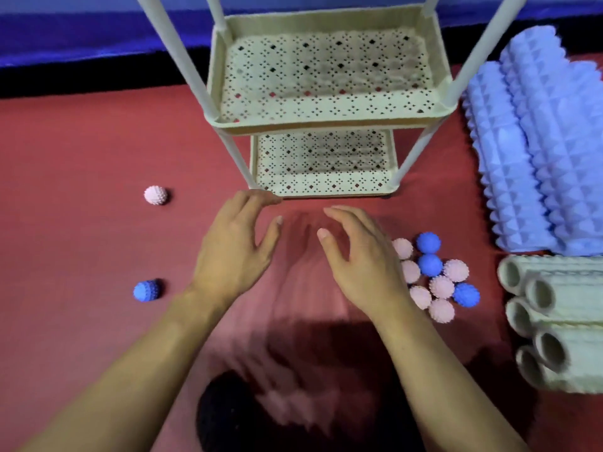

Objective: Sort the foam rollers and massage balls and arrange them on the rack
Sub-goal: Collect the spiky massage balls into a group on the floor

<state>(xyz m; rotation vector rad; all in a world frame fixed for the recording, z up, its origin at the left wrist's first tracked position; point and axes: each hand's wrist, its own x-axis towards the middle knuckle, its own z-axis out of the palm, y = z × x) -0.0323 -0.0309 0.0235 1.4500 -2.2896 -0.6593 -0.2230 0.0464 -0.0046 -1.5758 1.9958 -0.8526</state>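
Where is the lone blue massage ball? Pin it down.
In the head view, the lone blue massage ball lies on the red mat at lower left, beyond the left hand, below the lone pink ball.

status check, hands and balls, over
Left hand and right hand open, empty. Ball cluster on mat, rack shelves bare. Nothing blocking.

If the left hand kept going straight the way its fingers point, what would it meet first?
Probably the rack's lower shelf: the left hand points forward, fingertips already close to that shelf's front-left corner and leg. Nothing lies between them, though depth is hard to judge.
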